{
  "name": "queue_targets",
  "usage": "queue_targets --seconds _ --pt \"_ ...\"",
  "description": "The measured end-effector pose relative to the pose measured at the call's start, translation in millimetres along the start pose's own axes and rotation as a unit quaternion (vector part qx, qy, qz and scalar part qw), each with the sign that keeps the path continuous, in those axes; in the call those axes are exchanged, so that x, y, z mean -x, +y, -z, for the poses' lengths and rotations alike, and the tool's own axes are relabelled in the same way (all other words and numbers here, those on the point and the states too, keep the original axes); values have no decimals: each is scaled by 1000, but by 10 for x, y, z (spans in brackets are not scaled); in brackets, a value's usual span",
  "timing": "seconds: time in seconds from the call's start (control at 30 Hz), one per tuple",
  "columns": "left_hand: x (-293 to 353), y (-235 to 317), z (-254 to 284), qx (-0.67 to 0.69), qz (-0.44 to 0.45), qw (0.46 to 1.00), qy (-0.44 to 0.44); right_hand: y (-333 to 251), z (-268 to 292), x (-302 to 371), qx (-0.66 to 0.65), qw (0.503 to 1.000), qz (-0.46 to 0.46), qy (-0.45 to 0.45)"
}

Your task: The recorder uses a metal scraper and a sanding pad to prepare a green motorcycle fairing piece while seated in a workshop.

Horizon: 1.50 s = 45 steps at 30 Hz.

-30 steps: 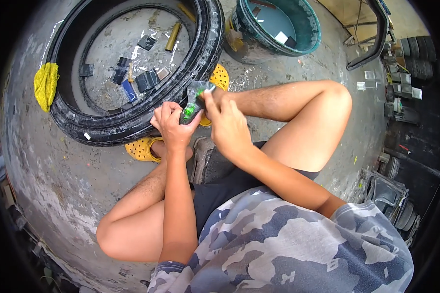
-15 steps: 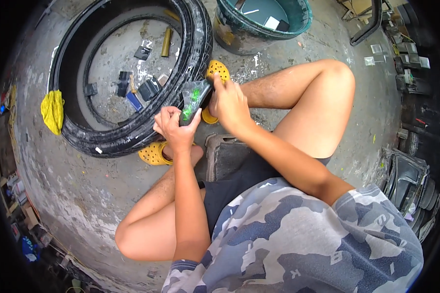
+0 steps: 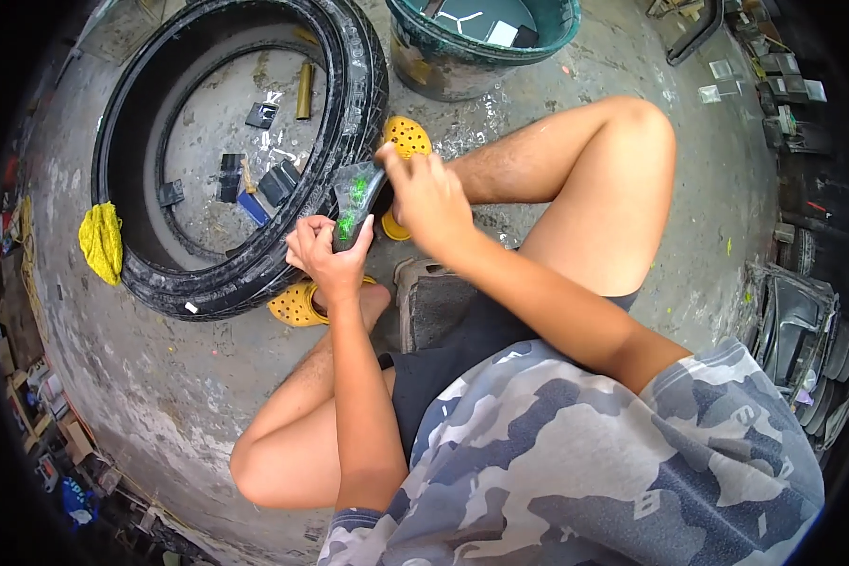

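Observation:
Between the thumb and fingers of my left hand [image 3: 326, 253] is a dark, wedge-shaped piece [image 3: 357, 196] with a greyish face and bright green marks. It is held tilted, its wider end up, beside the tyre's near right edge. My right hand [image 3: 432, 200] is closed at the upper right edge of this piece, knuckles up and fingertips pointing to the left. Whatever sits in its fingers, if anything, is hidden. Below both hands are my yellow clogs [image 3: 295, 305] and a dark, worn low seat or box [image 3: 424, 297].
A large tyre [image 3: 360, 99] lies flat, with a yellow cloth [image 3: 101, 243] over its left side. Inside it are black pieces [image 3: 278, 183], a blue block [image 3: 253, 208] and a brass-coloured cylinder [image 3: 305, 91]. A green bucket [image 3: 443, 74] of water stands beyond my right foot.
The whole view has shifted slightly. My right fingers have moved a little left across the upper end of the dark piece. My left hand keeps its hold.

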State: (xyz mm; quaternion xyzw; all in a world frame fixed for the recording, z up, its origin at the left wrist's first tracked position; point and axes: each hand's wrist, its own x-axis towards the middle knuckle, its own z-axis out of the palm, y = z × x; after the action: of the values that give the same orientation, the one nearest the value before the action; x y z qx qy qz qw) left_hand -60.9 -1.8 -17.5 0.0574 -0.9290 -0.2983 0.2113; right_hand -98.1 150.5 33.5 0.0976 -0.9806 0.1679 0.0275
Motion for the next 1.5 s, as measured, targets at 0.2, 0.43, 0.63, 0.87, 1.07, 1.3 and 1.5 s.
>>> queue_targets --seconds 0.2,0.43,0.63,0.87,1.07,1.3,1.5 --pt "70 -100 18 -3 9 1000 -26 -308 170 406 -21 990 130 -44" --pt "-20 -48 109 -22 24 997 -70 345 470 -476 -27 1000 -2 9" --pt "-313 391 278 41 238 946 -215 1680 1031 -2048 -4 985 -29 172" --pt "-317 339 140 26 320 933 -165 2220 46 -3144 -160 936 -179 -259" --pt "-368 232 42 245 424 854 -177 2961 -391 -3090 -158 856 -375 -318" --pt "-415 93 197 393 430 779 -231 2759 528 -3153 -566 745 -192 -297" --pt "-365 288 -56 234 356 882 -201 1155 1443 -2455 -352 848 -30 -396"
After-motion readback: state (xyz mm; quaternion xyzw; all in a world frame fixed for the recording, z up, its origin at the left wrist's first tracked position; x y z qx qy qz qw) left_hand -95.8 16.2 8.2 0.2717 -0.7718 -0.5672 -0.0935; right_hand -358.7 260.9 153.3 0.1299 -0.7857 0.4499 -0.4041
